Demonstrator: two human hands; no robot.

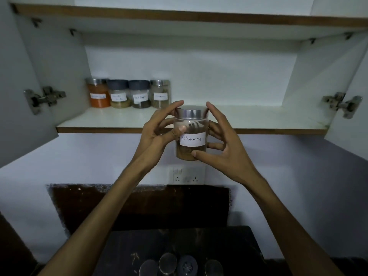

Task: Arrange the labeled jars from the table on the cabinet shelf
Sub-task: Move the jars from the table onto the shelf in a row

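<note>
Jar (191, 134): clear, steel lid, upright, long axis vertical. Held in the air in front of the shelf (268, 121) edge, its lid about level with the shelf surface, its base below the edge. Brown contents, sticks visible in the upper part.

Left hand (159, 128): holding the jar; thumb on the glass just above the label, fingers curled round the far left side and up to the lid rim.

Right hand (221, 144): also holding the jar; thumb under the lower front, one finger raised against the lid's right rim, the rest behind. Both hands equally near the jar, one on either side.

Key relation: the row of four jars (128, 94) stands on the shelf up and to the left of the held jar, at the back left. The free spot just right of the row's last jar lies up, left and farther back from the held jar. Judgement: the jar must be lifted to clear the edge, then moved back and left.

Writing: the held jar's white label reads "Cinnamon", handwritten, facing the camera. The four shelf jars carry white labels too; writing too blurred to read.

Below the held jar, on the dark worktop (229, 248): four lids (179, 265) of jars not yet shelved, three steel and one dark. Wall socket (187, 175) just under the held jar.
</note>
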